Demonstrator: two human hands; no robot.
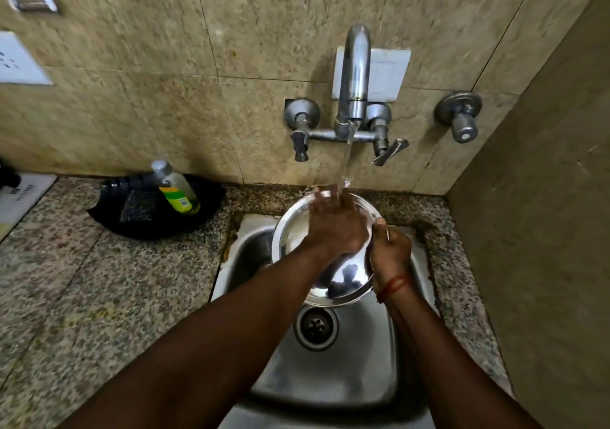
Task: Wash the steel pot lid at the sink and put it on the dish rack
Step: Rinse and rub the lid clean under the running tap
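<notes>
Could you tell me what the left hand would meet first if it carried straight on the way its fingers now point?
Probably the stream of water: the left hand lies flat on the lid, fingers pointing toward the tiled wall behind the tap. Depth is unclear.

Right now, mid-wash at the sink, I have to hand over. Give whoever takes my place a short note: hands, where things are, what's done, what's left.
Left hand: open, palm flat on the steel pot lid, rubbing it under the water.
Right hand: gripping the lid's right rim, holding it tilted over the sink.
Tap is running, the stream landing by the left fingers at the lid's top edge.
Soap bottle sits in a black tray on the counter to the left.
Done: lid is at the sink, being washed.
Left: finish rinsing, shut the tap, put the lid on the dish rack, which is not in view.
</notes>
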